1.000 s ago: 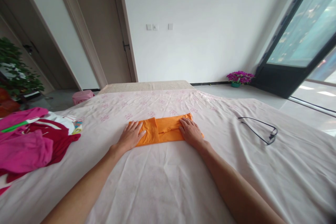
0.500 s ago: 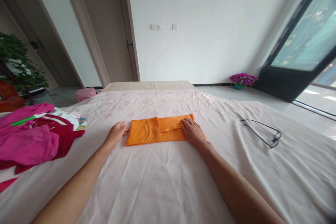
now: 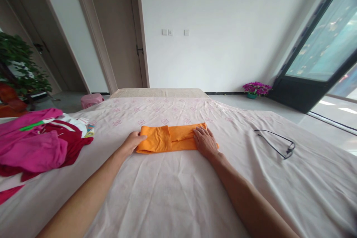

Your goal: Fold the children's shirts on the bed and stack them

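Observation:
An orange garment, folded into a long flat strip, lies crosswise on the pale sheet in front of me. Its left part is doubled over, with a hem edge showing near the middle. My left hand pinches the left end, thumb on top and fingers beneath or behind the cloth. My right hand lies flat on the right end with its fingers stretched out, pressing on the fabric. Which kind of garment it is, I cannot tell.
A heap of pink, red and white clothes lies on the left of the sheet. Black-framed glasses rest on the right. Beyond the bed stand a pink stool, purple flowers in a green pot and a green plant.
My left hand has moved right and taken hold of the garment's left end, which now lifts slightly. My right hand stays on the right end. The view has shifted a little.

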Action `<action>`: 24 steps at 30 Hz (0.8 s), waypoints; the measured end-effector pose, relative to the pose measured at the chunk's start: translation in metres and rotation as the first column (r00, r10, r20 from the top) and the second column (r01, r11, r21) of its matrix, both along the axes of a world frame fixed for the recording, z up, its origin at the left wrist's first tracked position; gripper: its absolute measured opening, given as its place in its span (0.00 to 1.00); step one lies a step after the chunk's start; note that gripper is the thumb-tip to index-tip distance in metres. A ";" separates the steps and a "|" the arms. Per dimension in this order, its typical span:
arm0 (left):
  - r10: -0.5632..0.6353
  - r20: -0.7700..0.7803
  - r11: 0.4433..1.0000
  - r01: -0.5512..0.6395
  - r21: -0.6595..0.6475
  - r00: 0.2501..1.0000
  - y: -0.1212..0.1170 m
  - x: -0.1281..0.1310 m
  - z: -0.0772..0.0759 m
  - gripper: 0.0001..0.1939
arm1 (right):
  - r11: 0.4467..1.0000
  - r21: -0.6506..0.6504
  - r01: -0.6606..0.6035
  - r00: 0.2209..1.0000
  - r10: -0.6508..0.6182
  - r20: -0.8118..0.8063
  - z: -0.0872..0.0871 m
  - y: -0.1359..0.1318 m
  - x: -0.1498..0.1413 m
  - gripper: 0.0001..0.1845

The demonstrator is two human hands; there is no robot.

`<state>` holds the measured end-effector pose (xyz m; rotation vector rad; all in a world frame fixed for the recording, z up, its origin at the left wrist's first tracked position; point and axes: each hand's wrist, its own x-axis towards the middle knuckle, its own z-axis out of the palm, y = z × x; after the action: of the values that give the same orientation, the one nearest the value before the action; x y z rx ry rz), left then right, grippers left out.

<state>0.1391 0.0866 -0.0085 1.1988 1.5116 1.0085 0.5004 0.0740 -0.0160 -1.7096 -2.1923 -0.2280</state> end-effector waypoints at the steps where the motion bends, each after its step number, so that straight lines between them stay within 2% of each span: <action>1: 0.000 0.035 1.000 0.001 -0.018 0.999 -0.004 -0.003 0.003 0.18 | 1.000 0.018 -0.015 1.000 0.015 0.002 0.000 -0.001 0.000 0.23; 3: 0.004 0.090 0.999 0.000 -0.047 0.996 -0.014 -0.015 0.009 0.18 | 0.997 0.056 -0.053 0.999 0.053 0.000 0.000 -0.002 0.001 0.22; 6: 0.036 0.135 0.998 -0.028 -0.060 0.990 -0.030 -0.048 0.016 0.19 | 0.984 0.110 -0.139 0.990 0.141 -0.007 0.001 -0.004 0.003 0.21; 9: 0.089 0.152 0.994 -0.078 -0.078 0.984 -0.046 -0.086 0.015 0.22 | 0.962 0.143 -0.234 0.971 0.238 -0.008 0.005 -0.008 -0.003 0.20; 12: 0.108 0.173 0.990 -0.090 -0.106 0.979 -0.057 -0.109 0.009 0.24 | 0.941 0.140 -0.308 0.950 0.313 -0.015 0.014 -0.015 -0.021 0.19; 16: 0.052 0.181 0.997 -0.040 -0.072 0.982 -0.062 -0.113 0.006 0.26 | 0.909 0.006 -0.418 0.906 0.417 -0.066 0.030 -0.027 -0.065 0.21; 20: 0.042 0.212 0.998 -0.029 -0.062 0.976 -0.062 -0.110 0.008 0.26 | 0.846 -0.111 -0.521 0.852 0.507 -0.133 0.042 -0.037 -0.121 0.27; 24: 0.081 0.253 0.996 -0.066 -0.068 0.964 -0.066 -0.108 0.010 0.24 | 0.792 -0.123 -0.598 0.800 0.579 -0.158 0.038 -0.039 -0.167 0.29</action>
<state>0.0309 0.0209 0.0012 0.9373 1.3791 1.1143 0.3335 0.0354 0.0217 -0.9825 -2.5839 0.2169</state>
